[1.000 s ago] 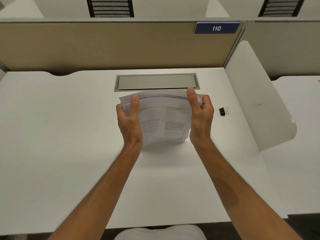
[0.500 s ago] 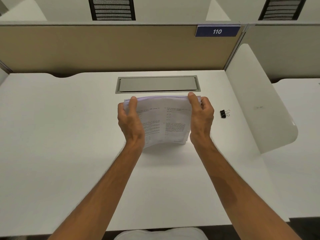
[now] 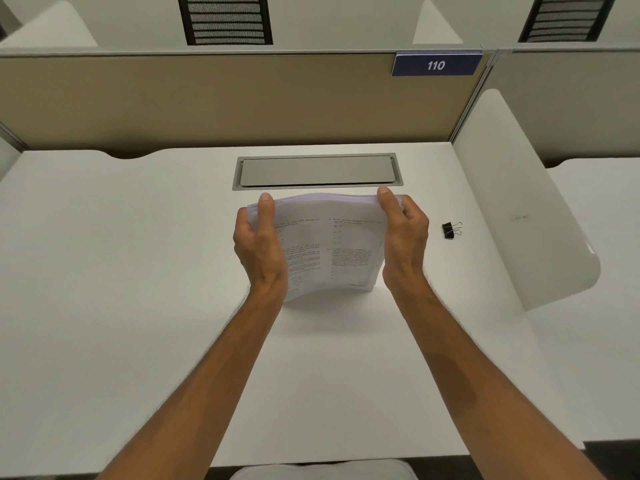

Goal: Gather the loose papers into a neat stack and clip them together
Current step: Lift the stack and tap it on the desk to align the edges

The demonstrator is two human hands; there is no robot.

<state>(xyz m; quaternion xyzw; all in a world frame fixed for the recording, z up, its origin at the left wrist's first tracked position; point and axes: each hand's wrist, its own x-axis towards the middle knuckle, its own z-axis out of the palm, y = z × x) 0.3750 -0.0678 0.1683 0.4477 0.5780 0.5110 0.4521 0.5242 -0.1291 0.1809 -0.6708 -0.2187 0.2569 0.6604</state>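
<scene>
A stack of printed white papers (image 3: 329,244) stands on its lower edge on the white desk (image 3: 121,306), tilted towards me and slightly bowed. My left hand (image 3: 258,247) grips the stack's left side, thumb on the front sheet. My right hand (image 3: 403,237) grips the right side the same way. The top edges look nearly even. A small black binder clip (image 3: 450,230) lies on the desk to the right of my right hand, apart from it.
A grey metal cable flap (image 3: 317,171) is set into the desk just behind the papers. A tan partition (image 3: 207,102) with a blue "110" sign (image 3: 435,65) closes the back. A white side divider (image 3: 519,202) stands at the right.
The sheets' top edges, fanned apart a second ago, have come together. Both hands keep their grip on the stack's sides, and the clip has not moved.
</scene>
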